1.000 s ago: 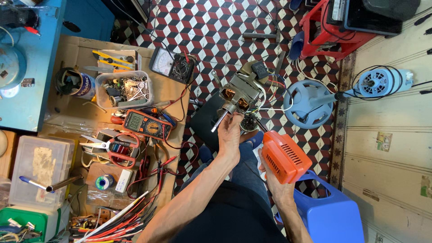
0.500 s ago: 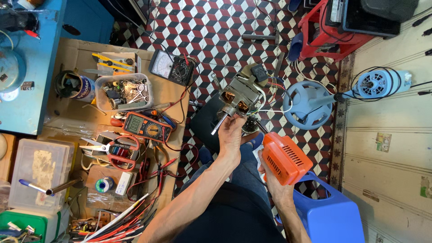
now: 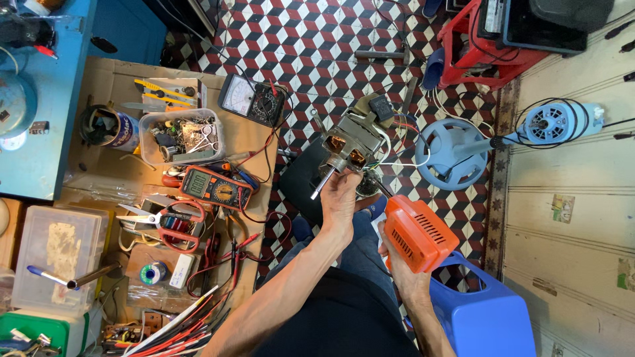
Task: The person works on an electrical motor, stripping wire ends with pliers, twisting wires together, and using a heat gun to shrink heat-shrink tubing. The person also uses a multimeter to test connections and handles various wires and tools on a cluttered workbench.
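1. Motor: bare fan motor with copper windings showing and a steel shaft pointing down and left, held up over the tiled floor. Coloured wires trail from its far end.
2. Left hand: fingers closed around the near end of the motor, gripping it from below; forearm reaches in from the lower centre.
3. Right hand: fingers wrapped shut on an orange housing, a ribbed, slotted plastic cover, held just right of the left wrist and apart from the motor.
4. Blue stool: plastic, directly beside the right forearm at lower right.
5. Fan base: round, pale blue, lying on the floor just right of the motor, with its stem running to a blue wire-ringed fan head.
6. Cardboard mat: spread at left, bearing a digital multimeter, an analogue meter, red-handled scissors, a clear tub of small parts and loose red leads.
7. Red stool: top right, carrying dark equipment.
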